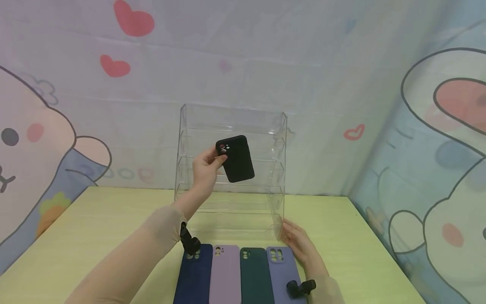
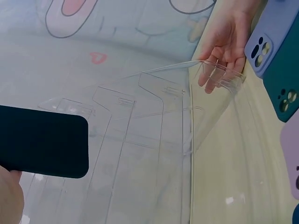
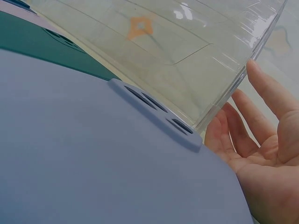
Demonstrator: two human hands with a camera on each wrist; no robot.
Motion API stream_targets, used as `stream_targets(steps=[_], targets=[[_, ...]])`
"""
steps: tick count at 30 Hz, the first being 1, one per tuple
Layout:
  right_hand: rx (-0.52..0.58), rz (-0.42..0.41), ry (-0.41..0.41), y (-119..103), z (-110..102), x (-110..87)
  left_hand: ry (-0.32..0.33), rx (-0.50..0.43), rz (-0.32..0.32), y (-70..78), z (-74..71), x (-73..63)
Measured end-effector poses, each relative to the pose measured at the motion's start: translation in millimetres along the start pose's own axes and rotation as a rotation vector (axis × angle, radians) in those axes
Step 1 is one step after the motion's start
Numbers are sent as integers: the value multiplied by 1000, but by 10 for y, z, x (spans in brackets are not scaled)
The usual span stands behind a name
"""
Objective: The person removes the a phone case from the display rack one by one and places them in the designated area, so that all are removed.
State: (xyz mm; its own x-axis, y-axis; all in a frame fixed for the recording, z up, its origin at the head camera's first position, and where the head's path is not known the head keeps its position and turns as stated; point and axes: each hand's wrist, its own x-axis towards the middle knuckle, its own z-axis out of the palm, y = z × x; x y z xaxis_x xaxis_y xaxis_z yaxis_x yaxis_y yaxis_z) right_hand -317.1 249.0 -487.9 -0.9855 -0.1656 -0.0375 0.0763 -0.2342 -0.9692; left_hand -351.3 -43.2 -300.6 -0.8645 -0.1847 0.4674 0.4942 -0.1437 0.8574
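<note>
A black phone case [image 1: 238, 160] is pinched at its camera-hole corner by my left hand [image 1: 205, 171], thumb in front. The case is tilted and held up before the middle tiers of a clear tiered display rack [image 1: 233, 207]; a gap from the rack cannot be judged. In the left wrist view the black case [image 2: 44, 142] shows its plain end. My right hand [image 1: 300, 242] touches the rack's lower right front corner. In the right wrist view that right hand [image 3: 266, 149] has its fingers extended along the clear edge, beside the lavender-blue phone case [image 3: 107, 140].
Several phone cases lie in a row before the rack: navy [image 1: 193, 274], pink-purple [image 1: 225, 274], dark green [image 1: 256, 276] and lavender-blue [image 1: 282, 270]. They rest on a pale yellow table [image 1: 334, 240]. A cartoon-printed cloth [image 1: 322, 84] hangs behind and at the right.
</note>
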Motion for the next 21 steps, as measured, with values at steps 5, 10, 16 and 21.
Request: stream_targets(steps=[5, 10, 16, 21], targets=[[-8, 11, 15, -10, 12, 9, 0, -48, -41, -14, -67, -49], [-24, 5, 12, -16, 14, 10, 8, -80, -91, -53, -156, -92], [-32, 1, 9, -2, 23, 7, 20, -41, -87, -116, -289, -170], [-23, -1, 10, -1, 23, 7, 16, -21, -94, -157, -397, -218]])
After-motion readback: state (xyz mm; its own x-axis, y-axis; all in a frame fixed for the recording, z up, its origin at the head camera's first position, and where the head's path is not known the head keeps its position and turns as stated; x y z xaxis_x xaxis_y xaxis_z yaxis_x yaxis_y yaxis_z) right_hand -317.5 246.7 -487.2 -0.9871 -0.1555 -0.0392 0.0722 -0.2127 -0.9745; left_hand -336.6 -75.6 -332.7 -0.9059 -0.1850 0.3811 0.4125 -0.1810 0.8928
